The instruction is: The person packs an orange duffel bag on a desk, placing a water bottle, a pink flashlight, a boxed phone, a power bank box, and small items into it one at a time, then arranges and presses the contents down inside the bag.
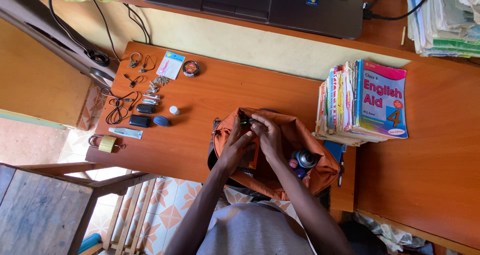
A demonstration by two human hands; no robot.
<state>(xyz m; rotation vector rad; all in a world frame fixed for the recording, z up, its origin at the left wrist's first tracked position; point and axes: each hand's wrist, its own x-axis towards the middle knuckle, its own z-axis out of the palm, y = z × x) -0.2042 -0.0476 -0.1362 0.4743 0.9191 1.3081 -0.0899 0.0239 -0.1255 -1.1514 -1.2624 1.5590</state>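
Observation:
An orange bag [295, 135] lies open on the wooden table [210, 100] in front of me. Both hands are inside its mouth. My left hand [235, 146] and my right hand [266, 134] meet at a small dark object with a green spot [245, 120], pinching it between the fingertips. Inside the bag, to the right, I see a round metallic can top [305, 159] and a purple item [293, 163]. What lies deeper in the bag is hidden.
Small items lie spread at the table's left: a yellow padlock [106, 143], black cases [140, 120], cables [117, 110], a round tin [190, 68], a pink packet [170, 65]. A stack of books [362, 102] stands right of the bag. A laptop [260, 2] sits on a farther desk.

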